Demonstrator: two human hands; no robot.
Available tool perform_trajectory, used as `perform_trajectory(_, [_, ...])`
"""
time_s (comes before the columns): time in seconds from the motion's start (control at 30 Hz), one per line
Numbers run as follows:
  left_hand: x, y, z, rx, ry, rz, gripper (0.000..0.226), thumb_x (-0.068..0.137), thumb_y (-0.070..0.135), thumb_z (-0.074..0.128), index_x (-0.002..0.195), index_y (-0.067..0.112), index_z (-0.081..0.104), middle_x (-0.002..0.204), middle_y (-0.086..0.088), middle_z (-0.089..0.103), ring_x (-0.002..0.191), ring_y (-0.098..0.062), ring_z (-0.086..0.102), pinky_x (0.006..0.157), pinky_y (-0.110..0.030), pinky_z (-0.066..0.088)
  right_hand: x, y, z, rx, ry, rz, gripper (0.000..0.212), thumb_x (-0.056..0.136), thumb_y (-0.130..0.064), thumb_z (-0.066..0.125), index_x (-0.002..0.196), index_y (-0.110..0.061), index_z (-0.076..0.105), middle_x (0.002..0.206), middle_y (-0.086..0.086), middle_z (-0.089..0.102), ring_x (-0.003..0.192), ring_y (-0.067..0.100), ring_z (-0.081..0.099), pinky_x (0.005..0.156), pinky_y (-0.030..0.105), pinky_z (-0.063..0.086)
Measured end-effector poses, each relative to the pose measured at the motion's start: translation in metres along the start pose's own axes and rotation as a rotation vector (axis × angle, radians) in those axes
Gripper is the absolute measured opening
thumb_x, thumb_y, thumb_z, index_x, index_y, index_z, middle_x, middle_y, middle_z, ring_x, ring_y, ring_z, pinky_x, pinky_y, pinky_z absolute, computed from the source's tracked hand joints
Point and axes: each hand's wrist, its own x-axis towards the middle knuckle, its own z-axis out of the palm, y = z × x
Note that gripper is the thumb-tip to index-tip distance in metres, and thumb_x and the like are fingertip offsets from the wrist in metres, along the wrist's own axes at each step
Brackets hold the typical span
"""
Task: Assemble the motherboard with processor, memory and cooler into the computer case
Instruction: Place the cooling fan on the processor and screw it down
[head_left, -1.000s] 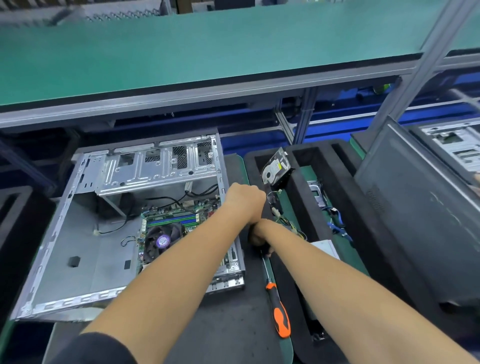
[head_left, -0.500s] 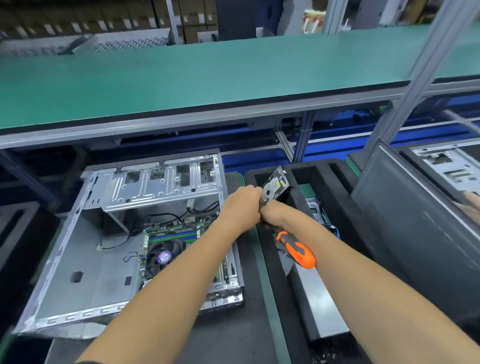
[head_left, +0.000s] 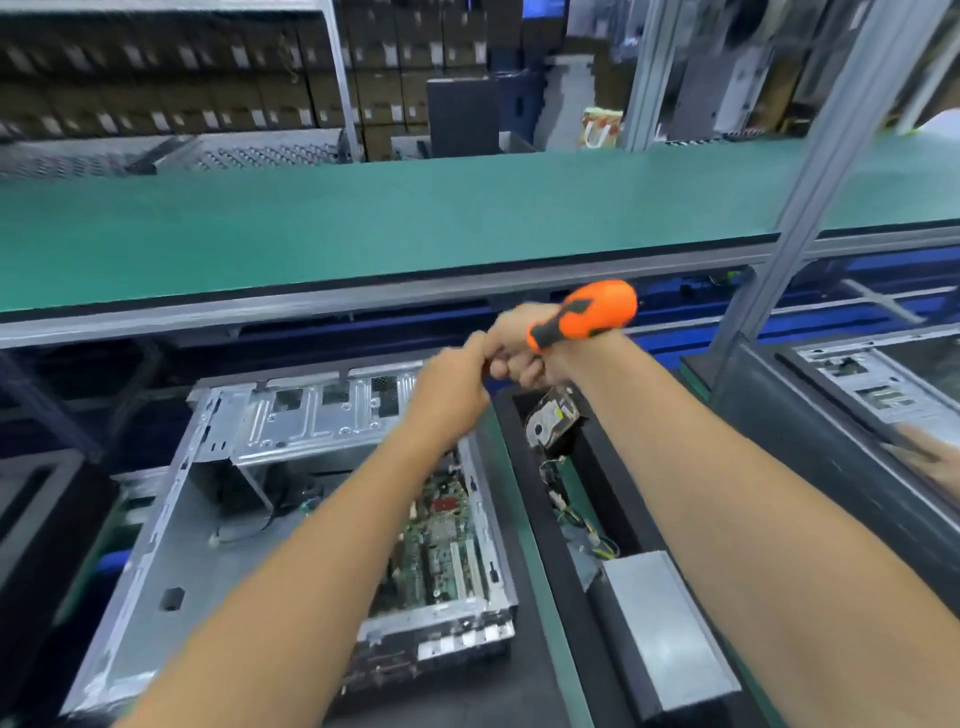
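The shiny metal computer case (head_left: 218, 519) lies open on the bench, with the bumpy green motherboard (head_left: 441, 540) inside. Above it, the left hand (head_left: 452, 395) curls its fingers, pinching near the right hand (head_left: 524, 353), which grips a fat orange screwdriver (head_left: 587, 314).

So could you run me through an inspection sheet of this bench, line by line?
Surface: dark mat with a green strip beneath the work.
Job's things: open computer case lying flat, motherboard inside.
Clutter: hard drive and a silver box in a black foam tray.
Hands: right hand grips an orange screwdriver; left hand meets it, pinching near the tip, blurred.
Cables: loose wires in the tray.
Surroundings: green shelf above, stacked boxes behind, another case at right.
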Motion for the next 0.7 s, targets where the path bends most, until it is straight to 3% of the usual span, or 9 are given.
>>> perform_trajectory(0.1, [-0.006,-0.027,-0.023,0.029,-0.001,0.011,0.027,0.079,-0.001,0.046,0.097,0.012,0.060,0.090,-0.013,0.067,0.087,-0.036,0.059,0.069,-0.039,0.047,0.004,-0.017,0.021,-0.324,0.103,-0.102,0.028,0.095,-0.007,0.043,0.067,-0.008,0.047,0.046,0.001,0.048,0.027,0.004,0.032,0.032,0.012,0.020])
perform_trajectory(0.2, [-0.021,-0.051,-0.035,-0.224,-0.063,-0.041,0.028,0.086,-0.007,0.042,0.079,0.008,0.064,0.078,-0.009,0.069,0.080,-0.028,0.066,0.076,-0.039,0.054,-0.006,-0.041,0.045,-0.162,0.197,-0.395,0.018,0.096,-0.002,0.045,0.089,0.004,0.060,0.073,0.016,0.060,0.051,0.016,0.054,0.048,0.021,0.039])
perform_trajectory(0.27, [-0.029,-0.064,-0.043,-0.341,-0.050,-0.100,0.036,0.092,-0.006,0.040,0.069,0.011,0.061,0.071,-0.008,0.067,0.074,-0.023,0.068,0.071,-0.032,0.054,-0.019,-0.058,0.063,0.188,0.034,-0.524,0.021,0.098,-0.013,0.043,0.100,0.001,0.059,0.086,0.020,0.064,0.076,0.029,0.061,0.071,0.035,0.050])
perform_trajectory(0.33, [-0.034,-0.075,-0.052,-0.420,-0.047,-0.162,0.038,0.095,-0.004,0.039,0.067,0.013,0.059,0.070,-0.008,0.067,0.068,-0.015,0.068,0.059,-0.022,0.050,-0.026,-0.066,0.079,0.381,-0.222,-0.639,0.047,0.105,-0.037,0.027,0.107,-0.001,0.056,0.088,0.019,0.065,0.084,0.032,0.062,0.083,0.043,0.049])
perform_trajectory(0.4, [-0.038,-0.080,-0.062,-0.517,-0.037,-0.193,0.037,0.097,-0.002,0.037,0.069,0.011,0.058,0.070,-0.012,0.066,0.060,-0.010,0.065,0.053,-0.014,0.047,-0.030,-0.073,0.097,0.319,-0.292,-0.775,0.061,0.105,-0.046,0.014,0.104,-0.002,0.057,0.081,0.016,0.061,0.076,0.028,0.059,0.077,0.039,0.046])
perform_trajectory(0.5, [-0.047,-0.081,-0.076,-0.574,-0.070,-0.136,0.034,0.097,0.000,0.040,0.071,0.009,0.059,0.068,-0.007,0.065,0.060,-0.008,0.065,0.053,-0.011,0.045,-0.031,-0.086,0.125,0.243,-0.167,-0.962,0.034,0.104,-0.029,0.037,0.084,-0.005,0.049,0.062,0.005,0.042,0.051,0.019,0.038,0.053,0.030,0.038])
perform_trajectory(0.63, [-0.068,-0.096,-0.076,-0.615,-0.299,-0.075,0.021,0.094,0.008,0.051,0.076,0.008,0.063,0.069,-0.004,0.070,0.067,-0.013,0.069,0.060,-0.017,0.050,-0.021,-0.081,0.140,0.335,-0.090,-0.859,0.040,0.098,-0.030,0.055,0.069,-0.017,0.032,0.053,0.000,0.023,0.046,0.018,0.014,0.043,0.024,0.020])
perform_trajectory(0.7, [-0.080,-0.112,-0.062,-0.481,-0.432,-0.053,0.017,0.091,0.016,0.058,0.077,0.011,0.066,0.073,-0.002,0.071,0.071,-0.014,0.068,0.067,-0.026,0.054,-0.013,-0.067,0.144,0.371,-0.107,-0.779,0.047,0.095,-0.032,0.060,0.072,-0.019,0.021,0.054,0.000,0.019,0.047,0.019,0.011,0.043,0.024,0.018])
